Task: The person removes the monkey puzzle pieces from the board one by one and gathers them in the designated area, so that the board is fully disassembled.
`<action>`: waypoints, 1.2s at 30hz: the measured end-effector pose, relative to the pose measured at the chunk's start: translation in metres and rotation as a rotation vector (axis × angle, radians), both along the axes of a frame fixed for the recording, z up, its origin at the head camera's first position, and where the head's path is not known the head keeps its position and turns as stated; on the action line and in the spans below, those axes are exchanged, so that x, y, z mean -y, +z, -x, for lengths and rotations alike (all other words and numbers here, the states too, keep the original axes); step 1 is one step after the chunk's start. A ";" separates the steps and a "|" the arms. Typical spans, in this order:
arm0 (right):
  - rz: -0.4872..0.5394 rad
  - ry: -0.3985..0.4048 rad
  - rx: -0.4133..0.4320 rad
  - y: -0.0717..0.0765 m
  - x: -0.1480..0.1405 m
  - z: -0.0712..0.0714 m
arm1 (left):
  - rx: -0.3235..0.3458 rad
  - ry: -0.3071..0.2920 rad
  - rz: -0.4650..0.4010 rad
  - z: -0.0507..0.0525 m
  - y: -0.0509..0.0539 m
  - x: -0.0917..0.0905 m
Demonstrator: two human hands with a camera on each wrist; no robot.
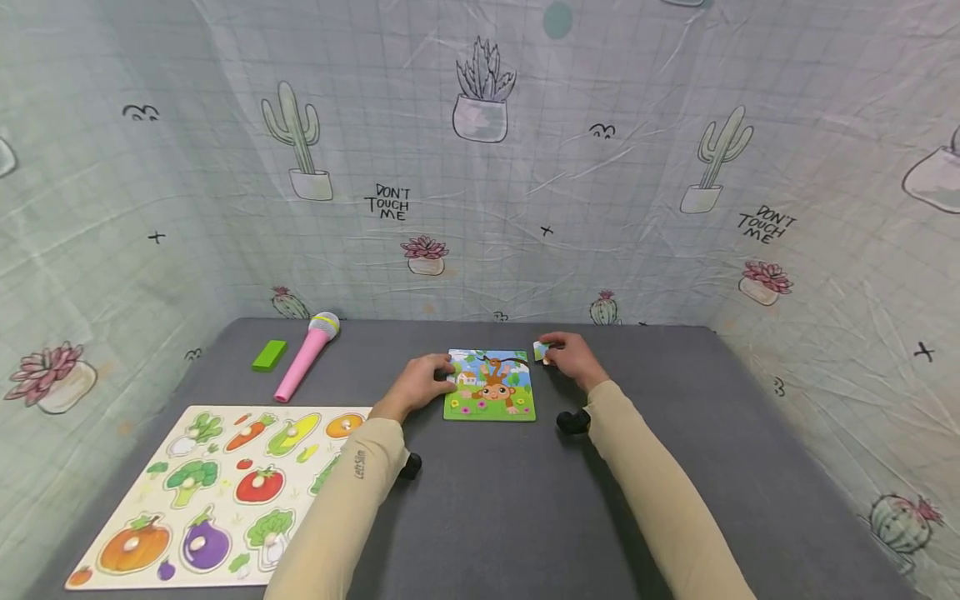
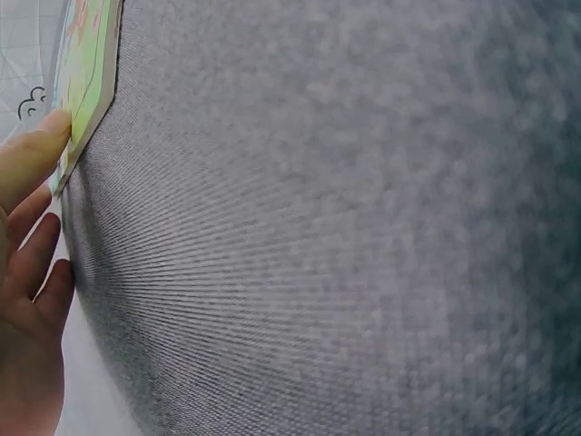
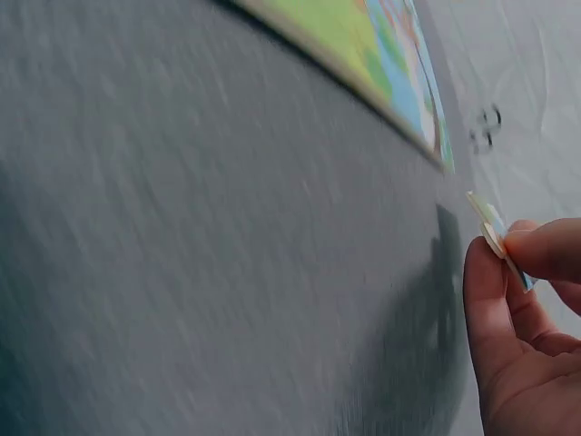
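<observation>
A square monkey jigsaw puzzle (image 1: 491,404) lies on the dark grey table in front of me. My left hand (image 1: 417,385) holds it at its left edge; in the left wrist view the thumb (image 2: 47,136) lies on the puzzle's corner and the other fingers are partly hidden. Just off the puzzle's upper right corner, my right hand (image 1: 576,358) pinches a small puzzle piece (image 1: 541,351) between thumb and fingers. Tilted on edge, that piece (image 3: 495,234) shows above the table in the right wrist view, apart from the puzzle.
A vegetable peg board (image 1: 236,433) covers the table's front left, partly under my left sleeve. Behind it lie a pink toy microphone (image 1: 303,360) and a green block (image 1: 270,356). Cloth walls (image 1: 495,208) with cactus prints enclose the table's back and sides.
</observation>
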State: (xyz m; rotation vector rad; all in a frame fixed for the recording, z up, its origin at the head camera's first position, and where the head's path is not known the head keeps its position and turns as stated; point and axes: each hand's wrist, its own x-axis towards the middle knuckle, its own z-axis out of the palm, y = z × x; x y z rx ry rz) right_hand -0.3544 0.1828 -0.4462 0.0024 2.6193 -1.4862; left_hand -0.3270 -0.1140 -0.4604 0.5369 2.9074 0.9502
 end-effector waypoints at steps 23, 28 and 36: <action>-0.314 0.004 -0.165 -0.010 -0.022 0.010 | 0.031 0.000 0.010 0.001 0.002 0.001; -0.314 -0.003 -0.193 -0.010 -0.022 0.007 | 0.041 0.002 0.011 0.002 0.003 0.002; -0.331 0.006 -0.171 -0.007 -0.027 -0.003 | 0.006 -0.023 0.004 -0.002 0.004 0.001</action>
